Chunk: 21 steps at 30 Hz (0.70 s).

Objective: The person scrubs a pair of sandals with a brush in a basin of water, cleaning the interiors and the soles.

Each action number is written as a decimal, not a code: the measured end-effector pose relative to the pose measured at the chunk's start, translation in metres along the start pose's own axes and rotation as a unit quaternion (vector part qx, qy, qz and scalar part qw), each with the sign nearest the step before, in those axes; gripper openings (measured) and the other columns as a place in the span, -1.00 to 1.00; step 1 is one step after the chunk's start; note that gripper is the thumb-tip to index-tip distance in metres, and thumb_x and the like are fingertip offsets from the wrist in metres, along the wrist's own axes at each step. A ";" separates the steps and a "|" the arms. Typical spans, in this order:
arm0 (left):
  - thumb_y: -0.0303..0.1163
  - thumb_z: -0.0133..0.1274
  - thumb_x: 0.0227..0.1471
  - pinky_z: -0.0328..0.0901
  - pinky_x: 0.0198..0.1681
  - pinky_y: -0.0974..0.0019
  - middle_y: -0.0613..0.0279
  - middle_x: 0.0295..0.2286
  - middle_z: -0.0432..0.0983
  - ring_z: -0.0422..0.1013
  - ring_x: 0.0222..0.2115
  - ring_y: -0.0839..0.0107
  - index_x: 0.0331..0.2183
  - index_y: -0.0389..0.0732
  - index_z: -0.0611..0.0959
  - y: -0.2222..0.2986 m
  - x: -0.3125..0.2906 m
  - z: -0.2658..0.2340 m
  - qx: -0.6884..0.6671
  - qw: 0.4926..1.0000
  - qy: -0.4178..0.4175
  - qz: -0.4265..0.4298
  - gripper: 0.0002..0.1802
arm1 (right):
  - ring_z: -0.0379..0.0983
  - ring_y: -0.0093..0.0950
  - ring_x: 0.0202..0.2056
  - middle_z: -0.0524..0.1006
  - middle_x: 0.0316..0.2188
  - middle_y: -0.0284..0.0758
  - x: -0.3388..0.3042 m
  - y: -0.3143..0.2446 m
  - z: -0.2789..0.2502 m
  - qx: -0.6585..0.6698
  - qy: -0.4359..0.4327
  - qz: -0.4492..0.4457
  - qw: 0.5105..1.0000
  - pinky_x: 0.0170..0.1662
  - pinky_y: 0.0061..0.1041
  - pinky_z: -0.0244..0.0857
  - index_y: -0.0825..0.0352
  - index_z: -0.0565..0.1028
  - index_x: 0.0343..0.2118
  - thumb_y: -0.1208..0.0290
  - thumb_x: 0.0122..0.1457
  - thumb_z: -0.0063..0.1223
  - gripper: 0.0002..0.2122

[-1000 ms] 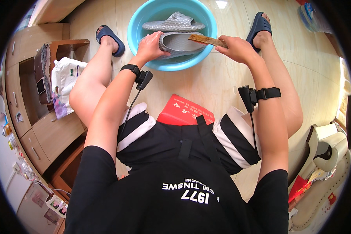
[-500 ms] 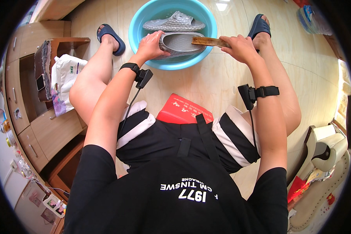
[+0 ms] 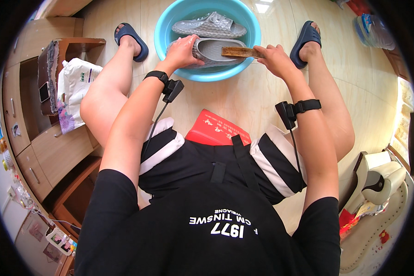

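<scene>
A blue plastic basin [image 3: 256, 32] of water stands on the floor between my feet. In its near half is a grey slipper [image 3: 210, 48] with a dimpled side. My left hand [image 3: 183, 52] is closed on the slipper's left end, thumb toward me. My right hand [image 3: 274, 60] grips one end of a flat wooden brush [image 3: 239, 52]. The brush's other end lies over the slipper's opening, against the insole; its bristles are hard to see. A matching grey slipper [image 3: 208, 25] rests on its side in the far half of the basin, apart from both hands.
Under me is a red stool [image 3: 211, 129]. My feet, in dark blue slides [image 3: 140, 43], flank the basin. At the left are wooden drawers [image 3: 64, 147] and a white bag [image 3: 76, 80]. A cream seat [image 3: 377, 179] stands at the lower right, bottles [image 3: 375, 32] at upper right.
The brush has slid a little left, farther into the slipper, along with my right hand. The whole view has shifted slightly, and my left hand keeps its hold on the slipper.
</scene>
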<state>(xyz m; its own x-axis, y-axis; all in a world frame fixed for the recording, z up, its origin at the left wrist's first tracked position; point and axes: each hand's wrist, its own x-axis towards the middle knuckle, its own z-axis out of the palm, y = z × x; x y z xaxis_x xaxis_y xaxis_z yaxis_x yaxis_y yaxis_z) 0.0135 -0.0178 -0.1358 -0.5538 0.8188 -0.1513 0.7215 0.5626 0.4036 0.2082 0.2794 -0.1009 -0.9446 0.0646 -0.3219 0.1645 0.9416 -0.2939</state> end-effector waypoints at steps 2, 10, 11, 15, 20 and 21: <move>0.00 0.52 -0.38 0.38 0.04 0.04 0.05 -0.09 0.58 0.47 -0.03 0.00 0.05 -0.10 0.48 0.000 0.000 0.001 0.000 1.000 0.008 0.003 -0.06 | 0.42 -0.02 -0.10 0.59 -0.14 -0.17 0.002 -0.001 -0.001 0.004 -0.005 -0.004 1.000 0.00 -0.15 0.40 0.03 0.45 0.20 0.25 0.27 0.16 -0.57; -0.02 0.52 -0.39 0.38 0.03 0.04 0.12 -0.12 0.59 0.47 -0.03 0.03 0.01 -0.10 0.49 -0.003 0.001 0.004 -0.006 1.000 0.010 0.018 -0.10 | 0.43 -0.02 -0.08 0.58 -0.10 -0.15 0.017 -0.037 0.015 0.011 -0.018 -0.039 0.999 0.03 -0.14 0.39 0.06 0.45 0.19 0.26 0.23 0.20 -0.55; -0.02 0.52 -0.39 0.38 0.03 0.04 0.14 -0.12 0.59 0.47 -0.04 0.03 0.00 -0.10 0.49 -0.003 0.000 0.005 -0.003 1.000 0.016 0.016 -0.10 | 0.43 -0.02 -0.08 0.58 -0.10 -0.14 0.020 -0.041 0.015 0.015 -0.016 -0.049 0.999 0.03 -0.14 0.39 0.07 0.46 0.19 0.27 0.23 0.19 -0.55; -0.04 0.52 -0.39 0.38 0.03 0.04 0.17 -0.11 0.58 0.48 -0.04 0.04 -0.02 -0.10 0.50 -0.003 0.000 0.006 -0.001 1.000 0.017 0.010 -0.12 | 0.43 -0.02 -0.08 0.57 -0.10 -0.13 0.037 -0.054 0.018 0.014 -0.013 -0.083 0.996 0.03 -0.15 0.39 0.07 0.46 0.19 0.27 0.24 0.18 -0.57; -0.04 0.53 -0.39 0.38 0.03 0.03 0.18 -0.09 0.57 0.48 -0.03 0.05 -0.03 -0.10 0.50 -0.003 0.002 0.005 0.008 1.000 0.005 0.005 -0.13 | 0.44 -0.02 -0.07 0.56 -0.08 -0.12 0.059 -0.076 0.032 -0.003 -0.031 -0.078 0.996 0.04 -0.14 0.40 0.03 0.46 0.18 0.22 0.26 0.15 -0.58; -0.03 0.53 -0.40 0.38 0.03 0.03 0.18 -0.09 0.57 0.48 -0.03 0.05 -0.03 -0.10 0.50 -0.002 0.002 0.005 0.009 1.000 0.005 0.003 -0.13 | 0.44 -0.02 -0.07 0.56 -0.08 -0.12 0.062 -0.076 0.033 -0.005 -0.033 -0.078 0.996 0.04 -0.14 0.41 0.02 0.46 0.19 0.22 0.25 0.15 -0.58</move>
<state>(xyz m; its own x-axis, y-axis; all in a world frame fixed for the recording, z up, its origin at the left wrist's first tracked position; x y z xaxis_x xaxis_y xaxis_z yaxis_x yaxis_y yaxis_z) 0.0127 -0.0168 -0.1413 -0.5540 0.8205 -0.1405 0.7314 0.5604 0.3886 0.1459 0.2010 -0.1278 -0.9378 -0.1035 -0.3313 0.0148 0.9417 -0.3361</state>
